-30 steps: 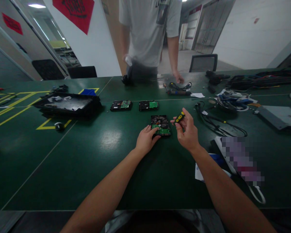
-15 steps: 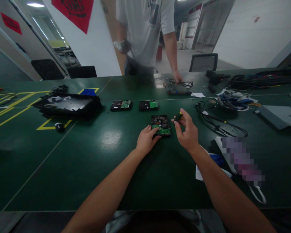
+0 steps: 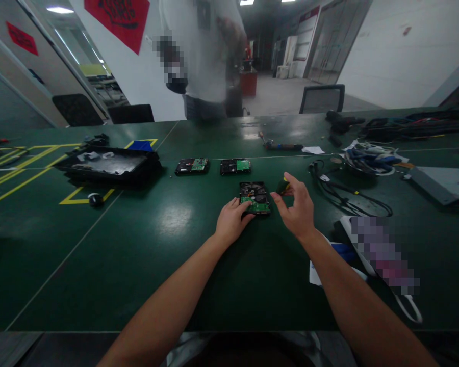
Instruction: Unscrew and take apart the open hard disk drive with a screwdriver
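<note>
A hard drive (image 3: 253, 191) lies flat on the green table, its black casing and green circuit board facing up. My left hand (image 3: 231, 219) grips its near left side, fingers over the board and thumb at the near edge. Just right of the drive, my right hand (image 3: 296, 206) is closed on a small screwdriver (image 3: 282, 186) with a dark green and yellow handle. The screwdriver's tip cannot be made out. Farther back lie two more hard drives, one on the left (image 3: 192, 166) and one in the middle (image 3: 235, 166), boards up.
A black tray (image 3: 110, 165) stands at left behind a small black-and-white object (image 3: 95, 199). To the right are black cables (image 3: 332, 191), a cable bundle (image 3: 371, 158), a grey metal box (image 3: 443, 183) and a blurred-out white-edged object (image 3: 382, 252). A person (image 3: 206, 56) stands across the table.
The person opposite has moved left and lifted a hand off the table; the black cable that lay there is gone. My hands stay nearly where they were, with the screwdriver slightly turned.
</note>
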A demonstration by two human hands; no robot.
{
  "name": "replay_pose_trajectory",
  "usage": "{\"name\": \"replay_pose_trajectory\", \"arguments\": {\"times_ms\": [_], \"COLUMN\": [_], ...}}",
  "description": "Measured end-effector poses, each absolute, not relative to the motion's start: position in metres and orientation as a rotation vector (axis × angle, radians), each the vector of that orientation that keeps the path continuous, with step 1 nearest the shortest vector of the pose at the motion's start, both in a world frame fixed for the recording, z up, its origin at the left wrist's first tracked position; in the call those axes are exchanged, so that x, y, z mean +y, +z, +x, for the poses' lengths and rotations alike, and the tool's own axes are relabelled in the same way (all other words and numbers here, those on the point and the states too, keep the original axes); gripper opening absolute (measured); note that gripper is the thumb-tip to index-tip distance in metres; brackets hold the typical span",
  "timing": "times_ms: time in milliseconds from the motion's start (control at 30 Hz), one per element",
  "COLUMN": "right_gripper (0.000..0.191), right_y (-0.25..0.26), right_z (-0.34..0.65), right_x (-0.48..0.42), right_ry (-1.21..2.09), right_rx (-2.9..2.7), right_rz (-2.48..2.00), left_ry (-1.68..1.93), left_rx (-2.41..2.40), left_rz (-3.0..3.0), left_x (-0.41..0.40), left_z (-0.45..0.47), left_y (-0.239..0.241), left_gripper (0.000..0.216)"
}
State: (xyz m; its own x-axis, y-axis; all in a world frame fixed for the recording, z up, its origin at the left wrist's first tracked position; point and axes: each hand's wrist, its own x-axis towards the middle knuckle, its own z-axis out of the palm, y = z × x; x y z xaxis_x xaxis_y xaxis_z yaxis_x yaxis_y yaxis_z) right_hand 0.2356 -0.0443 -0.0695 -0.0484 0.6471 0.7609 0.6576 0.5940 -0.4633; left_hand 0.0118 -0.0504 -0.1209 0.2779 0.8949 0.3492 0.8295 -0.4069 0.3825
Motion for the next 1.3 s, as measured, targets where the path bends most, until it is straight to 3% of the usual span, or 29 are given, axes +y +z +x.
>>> {"name": "replay_pose_trajectory", "arguments": {"times_ms": [1300], "right_gripper": [0.063], "right_y": [-0.0702], "right_z": [0.2353], "right_x": [-0.0443], "right_ry": [0.008], "right_rx": [-1.744], "right_rz": [-1.062], "left_ry": [0.733], "left_rx": [1.634], "left_rz": [2.401], "left_x": [-0.0521], "left_z": [0.0105], "left_y": [-0.1190], "left_gripper": [0.049]}}
